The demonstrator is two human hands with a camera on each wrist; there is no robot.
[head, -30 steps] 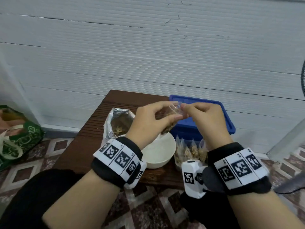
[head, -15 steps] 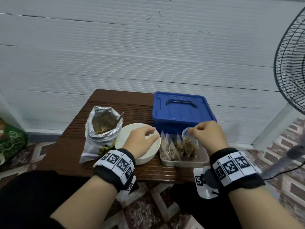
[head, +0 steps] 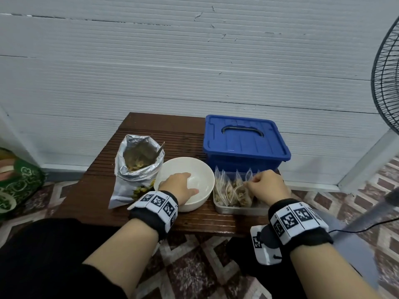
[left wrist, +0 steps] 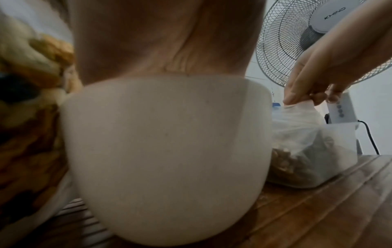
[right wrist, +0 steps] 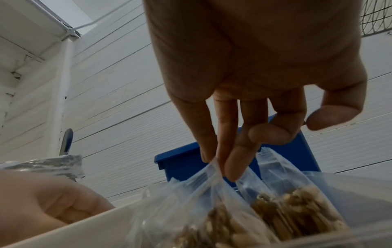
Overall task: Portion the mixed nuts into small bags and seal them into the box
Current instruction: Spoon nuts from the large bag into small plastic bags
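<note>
We see a dark wooden worktop [head: 151, 134] against a white panelled wall. Our left hand [head: 180, 186] rests over the near rim of a white bowl [head: 203, 175], thumb inside and palm against the outer wall; the fingers lie loosely and clasp nothing. Left of the bowl, touching it, stands an open foil bag [head: 133, 171] with nuts visible inside.

Right of the bowl sits a clear tray [head: 239, 209] holding a row of small bags [head: 228, 188] of nuts, standing upright side by side. Our right hand [head: 266, 186] hovers over the tray, its grip pinching the top edge of one small bag [right wrist: 203, 189] between thumb and fingertips [right wrist: 233, 171]; that bag stands in the tray among the others.

Behind the tray, a blue box [head: 244, 145] stands with its lid on and its handle lying flat. A standing fan [head: 386, 70] is at the far right, on the patterned tile floor [head: 194, 266].
</note>
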